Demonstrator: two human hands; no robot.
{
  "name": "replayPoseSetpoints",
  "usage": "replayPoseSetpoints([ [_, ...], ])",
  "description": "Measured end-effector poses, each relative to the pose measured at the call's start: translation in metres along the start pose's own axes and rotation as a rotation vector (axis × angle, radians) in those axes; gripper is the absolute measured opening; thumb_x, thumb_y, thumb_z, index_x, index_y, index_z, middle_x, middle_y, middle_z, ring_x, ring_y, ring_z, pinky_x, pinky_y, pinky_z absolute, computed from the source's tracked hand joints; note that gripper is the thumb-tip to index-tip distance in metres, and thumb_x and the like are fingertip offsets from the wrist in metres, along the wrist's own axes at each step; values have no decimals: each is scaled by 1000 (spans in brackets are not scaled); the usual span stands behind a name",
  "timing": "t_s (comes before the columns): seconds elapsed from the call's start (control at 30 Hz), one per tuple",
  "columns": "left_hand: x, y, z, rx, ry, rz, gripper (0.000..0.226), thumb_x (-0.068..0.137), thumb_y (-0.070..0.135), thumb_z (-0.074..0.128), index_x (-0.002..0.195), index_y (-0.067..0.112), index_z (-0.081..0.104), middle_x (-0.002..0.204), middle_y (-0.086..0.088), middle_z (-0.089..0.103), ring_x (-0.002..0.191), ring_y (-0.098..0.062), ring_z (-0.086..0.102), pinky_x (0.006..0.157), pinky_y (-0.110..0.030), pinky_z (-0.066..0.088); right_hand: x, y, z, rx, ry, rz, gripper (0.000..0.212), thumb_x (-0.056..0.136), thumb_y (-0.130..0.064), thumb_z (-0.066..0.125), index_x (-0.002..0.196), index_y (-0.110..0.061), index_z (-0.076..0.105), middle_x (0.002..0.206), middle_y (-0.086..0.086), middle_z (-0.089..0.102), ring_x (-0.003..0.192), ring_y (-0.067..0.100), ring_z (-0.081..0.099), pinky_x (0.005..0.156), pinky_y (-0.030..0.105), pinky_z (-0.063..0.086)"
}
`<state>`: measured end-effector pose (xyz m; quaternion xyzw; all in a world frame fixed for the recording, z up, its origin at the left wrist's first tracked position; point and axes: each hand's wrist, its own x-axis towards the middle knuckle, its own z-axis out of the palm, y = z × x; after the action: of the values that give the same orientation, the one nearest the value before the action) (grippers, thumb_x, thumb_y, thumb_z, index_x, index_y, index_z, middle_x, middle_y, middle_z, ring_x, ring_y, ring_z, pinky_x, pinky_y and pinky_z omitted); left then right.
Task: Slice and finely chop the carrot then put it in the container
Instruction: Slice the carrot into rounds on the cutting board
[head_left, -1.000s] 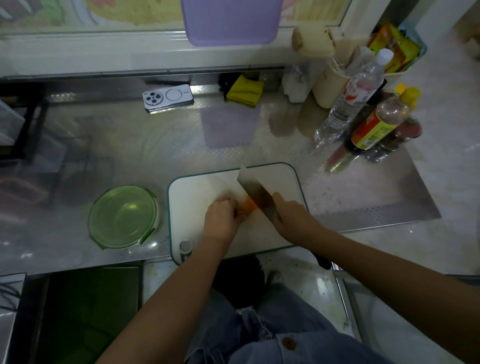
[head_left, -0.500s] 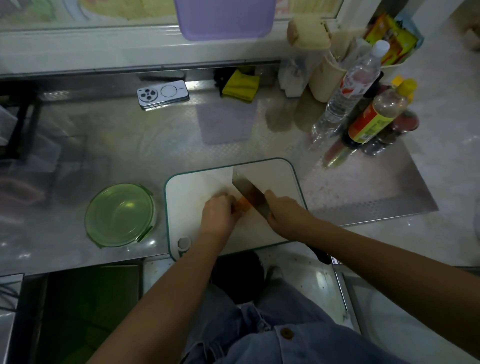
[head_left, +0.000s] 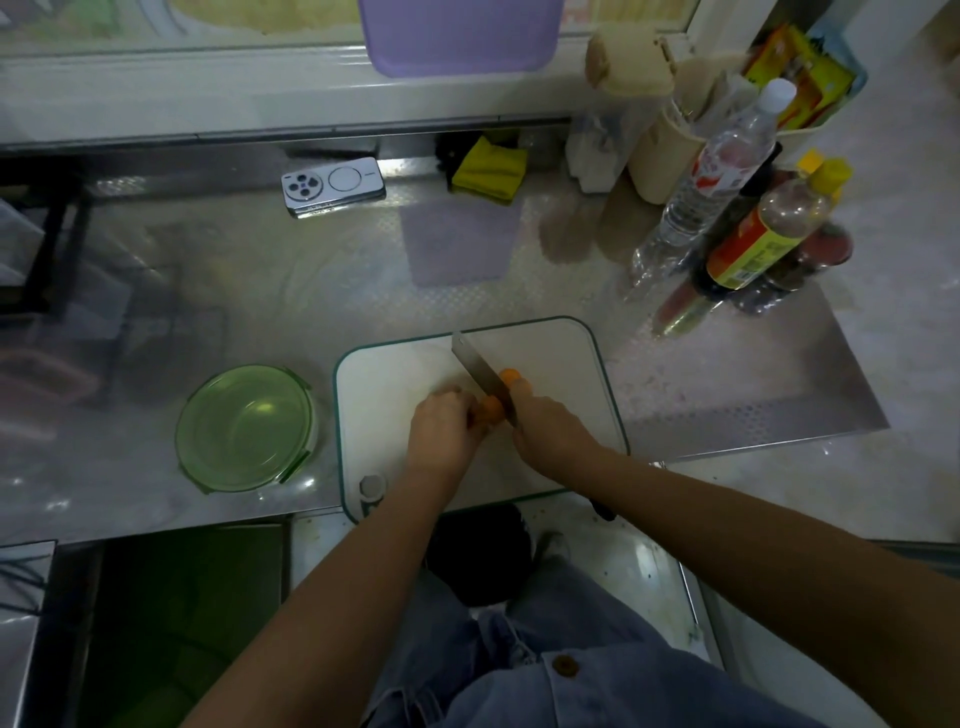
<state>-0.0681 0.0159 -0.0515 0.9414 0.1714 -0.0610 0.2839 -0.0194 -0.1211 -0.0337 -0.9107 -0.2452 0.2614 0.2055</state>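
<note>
The white cutting board lay on the steel counter, at the edge nearest the person. The carrot rested near the board's middle. The left hand was on the board's left half, fingers curled over the carrot and pinning it down. The right hand came in over the board's near right side, closed around the handle of the knife; the handle itself was mostly hidden in the fist. The blade stood on edge across the carrot, its tip pointing toward the board's far left corner. A cut orange piece lay on the board just right of the blade, close to the right hand's knuckles. The green round container sat on the counter just left of the board, apart from it. Beyond the board's far edge lay a phone and a yellow cloth, both well away. Off the board's far right corner stood a clear water bottle and a yellow-capped sauce bottle.
</note>
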Motion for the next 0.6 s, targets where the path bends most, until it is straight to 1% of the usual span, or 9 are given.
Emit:
replayPoseSetpoints([
  [0.1,0,1,-1,-12,7,0,19,77,28,72,76,10,68,78,-6,60,74,-26,57,66,-35,44,1,2,3,-7,17,8,44,97,-12,38,139,-8,27,94,13,55,80,35,57,65,35,37],
  [0.17,-1,1,-1,-17,0,-12,20,77,29,72,74,10,66,76,-4,58,73,-26,57,65,-35,42,4,4,0,-31,-9,22,52,97,-12,39,145,-8,21,99,18,58,83,36,58,65,37,42],
  [0.2,-1,1,-2,-18,-3,-16,21,77,29,72,73,10,66,75,-4,58,73,-26,57,64,-35,42,5,4,-3,-42,-14,16,53,96,-12,41,145,-8,21,98,19,59,81,36,58,65,39,45],
  [0.27,-1,1,-2,-25,-3,-18,20,77,30,72,74,11,67,78,-7,62,74,-27,58,66,-35,44,5,2,-9,-38,7,-15,45,95,-10,43,137,-7,30,90,17,59,75,35,57,61,41,47],
  [0.33,0,0,-2,-39,-9,-24,19,77,30,73,79,11,70,82,-8,65,77,-27,60,69,-33,45,5,1,-15,-27,56,-27,33,94,-10,43,126,-5,36,81,10,54,67,29,53,56,36,41],
  [0.43,0,0,-3,-51,-14,-29,19,77,30,74,85,12,71,86,-8,66,81,-26,61,72,-31,46,1,-1,-23,-64,64,-34,29,95,-12,42,122,-5,37,71,1,46,59,22,46,53,31,34],
  [0.5,0,0,-4,-58,-10,-36,20,77,30,75,87,12,72,88,-7,67,82,-26,61,73,-30,45,-2,-1,-25,-97,25,-43,30,95,-12,42,124,-5,36,68,-2,42,54,16,40,49,30,29],
  [0.53,0,0,-3,-57,-7,-37,21,77,30,75,87,12,72,88,-8,67,83,-26,61,73,-30,45,-3,0,-24,-103,8,-43,33,95,-12,43,126,-5,35,69,-1,43,53,14,39,47,29,27],
  [0.6,0,0,-3,-58,-7,-34,20,77,31,75,86,13,72,88,-8,67,82,-27,61,72,-31,45,-4,0,-23,-109,-6,-36,38,95,-13,43,131,-6,33,75,3,46,55,17,40,49,30,27],
])
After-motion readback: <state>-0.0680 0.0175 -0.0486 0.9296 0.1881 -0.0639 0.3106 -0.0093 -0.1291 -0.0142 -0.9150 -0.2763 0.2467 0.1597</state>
